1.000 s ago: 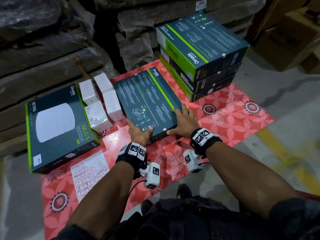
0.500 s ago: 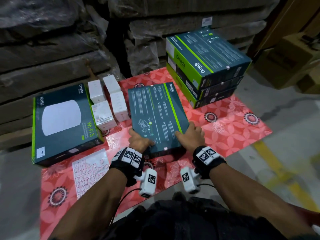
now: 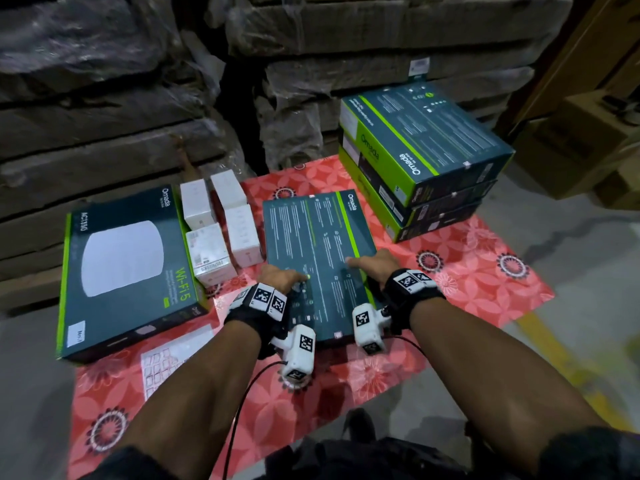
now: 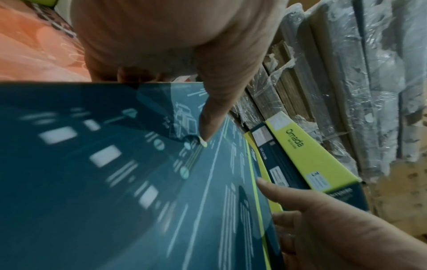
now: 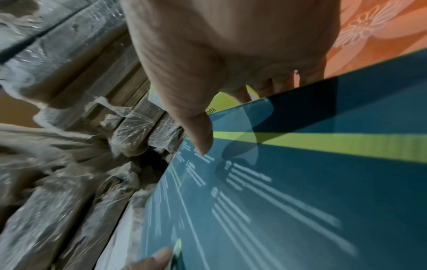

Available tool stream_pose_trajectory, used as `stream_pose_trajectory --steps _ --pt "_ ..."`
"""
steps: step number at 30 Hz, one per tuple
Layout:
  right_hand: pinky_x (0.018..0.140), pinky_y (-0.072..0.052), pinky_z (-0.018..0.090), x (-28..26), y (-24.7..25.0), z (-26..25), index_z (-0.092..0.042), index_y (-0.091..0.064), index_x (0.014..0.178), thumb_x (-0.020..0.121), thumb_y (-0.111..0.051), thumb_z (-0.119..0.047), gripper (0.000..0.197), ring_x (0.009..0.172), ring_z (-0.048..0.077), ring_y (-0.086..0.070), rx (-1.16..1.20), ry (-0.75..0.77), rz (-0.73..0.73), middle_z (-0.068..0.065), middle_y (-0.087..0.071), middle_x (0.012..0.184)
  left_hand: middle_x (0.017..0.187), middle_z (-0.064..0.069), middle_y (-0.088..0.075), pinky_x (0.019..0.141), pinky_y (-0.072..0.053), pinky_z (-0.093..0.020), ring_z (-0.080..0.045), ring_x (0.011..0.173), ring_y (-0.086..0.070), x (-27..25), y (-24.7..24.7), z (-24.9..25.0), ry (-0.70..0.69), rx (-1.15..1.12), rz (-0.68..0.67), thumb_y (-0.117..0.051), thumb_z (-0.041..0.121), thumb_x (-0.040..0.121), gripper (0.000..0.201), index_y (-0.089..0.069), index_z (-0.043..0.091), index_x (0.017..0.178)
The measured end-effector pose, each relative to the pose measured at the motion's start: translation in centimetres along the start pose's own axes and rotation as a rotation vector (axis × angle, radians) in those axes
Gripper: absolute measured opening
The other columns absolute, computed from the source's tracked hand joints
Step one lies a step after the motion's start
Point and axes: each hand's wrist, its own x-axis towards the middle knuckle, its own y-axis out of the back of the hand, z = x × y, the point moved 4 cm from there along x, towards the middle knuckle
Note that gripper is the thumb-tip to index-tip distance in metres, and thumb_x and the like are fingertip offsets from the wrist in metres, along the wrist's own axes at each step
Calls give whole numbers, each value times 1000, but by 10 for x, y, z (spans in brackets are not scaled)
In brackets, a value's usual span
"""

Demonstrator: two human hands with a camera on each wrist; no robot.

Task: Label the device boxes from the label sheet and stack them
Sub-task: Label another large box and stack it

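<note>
Both hands hold one flat dark teal box (image 3: 318,261) by its side edges, printed back face up, over a red flowered mat (image 3: 478,271) spread on the floor. The left hand (image 3: 277,277) clasps the left edge: its thumb lies on top of the box and, in the left wrist view, the other fingers (image 4: 104,73) curl down over the edge. The right hand (image 3: 375,263) grips the right edge the same way, thumb on the top face near the green stripe, fingers (image 5: 277,85) wrapped under the side. Whether the box rests on the mat or is lifted off it cannot be told.

Behind and to the right of the held box stands a stack of three like boxes (image 3: 426,157), green sides toward the person; the top one bears a small white label with a number on its green side. To the left lies another box (image 3: 124,268), face up, showing a white round device and a small white label at its near corner. Between it and the held box sit four small white boxes (image 3: 221,226), close together. The label sheet (image 3: 166,362) lies on the mat near the left forearm, partly hidden by it. Wrapped cartons (image 3: 346,46) are piled behind.
</note>
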Motion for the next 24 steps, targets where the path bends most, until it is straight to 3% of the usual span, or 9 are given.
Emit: stream_pose_trajectory --steps 4,7,10,12,16,18,20,21,24 --pt "76 -50 36 42 -9 6 -3 -53 132 20 -79 -74 135 108 36 -63 24 -4 -30 18 -62 122 111 -21 -66 80 -52 -29 -27 89 -63 13 1 4 -33 -73 58 -84 18 72 55 -62 -5 116" --pt "82 -57 44 55 -12 10 -1 -54 130 16 -86 -71 138 101 35 -67 76 -20 -41 18 -65 120 115 -22 -65 90 -51 -38 -36 106 -63 11 -1 5 11 -118 32 -87 28 66 64 -62 -5 115" --pt "72 -49 38 56 -12 9 1 -58 122 13 -86 -70 133 86 28 -60 72 -14 -47 16 -64 105 114 -22 -64 77 -51 -29 -33 93 -64 15 -1 1 5 -66 2 -83 52 61 77 -65 1 114" --pt "70 -50 39 60 -14 12 -2 -61 114 5 -84 -77 134 82 27 -59 84 6 -43 17 -65 102 106 -20 -66 56 -46 -18 -23 74 -62 7 2 3 10 -70 3 -81 41 73 62 -63 -5 111" --pt "95 -53 48 49 -12 14 -2 -50 132 18 -84 -74 139 112 34 -61 127 38 -7 15 -60 128 73 -10 -49 32 -33 -8 -15 57 -45 -4 6 2 11 -95 78 -78 28 81 52 -55 -8 110" --pt "99 -51 48 37 -11 13 -2 -46 136 21 -87 -70 139 118 35 -58 138 49 -5 14 -58 133 79 -18 -54 54 -45 -6 -24 70 -58 3 1 -5 28 -152 60 -83 27 74 60 -51 -7 112" --pt "97 -53 47 35 -13 17 -1 -51 130 28 -94 -62 127 112 33 -62 193 41 -11 12 -62 127 103 -32 -60 90 -52 -41 -44 99 -62 1 -2 -10 28 -211 48 -91 30 59 85 -50 -14 119" --pt "95 -54 47 37 -15 22 -2 -54 125 30 -97 -56 117 107 31 -65 223 44 -14 11 -65 123 106 -34 -59 95 -49 -51 -45 102 -61 -6 2 -8 -2 -208 60 -92 33 57 84 -53 -13 115" --pt "87 -58 47 65 -25 48 -15 -59 120 22 -97 -62 116 100 29 -70 278 83 -45 8 -70 118 114 -21 -60 97 -45 -40 -34 105 -59 -13 7 -15 -32 -227 105 -85 25 72 62 -52 -7 113"
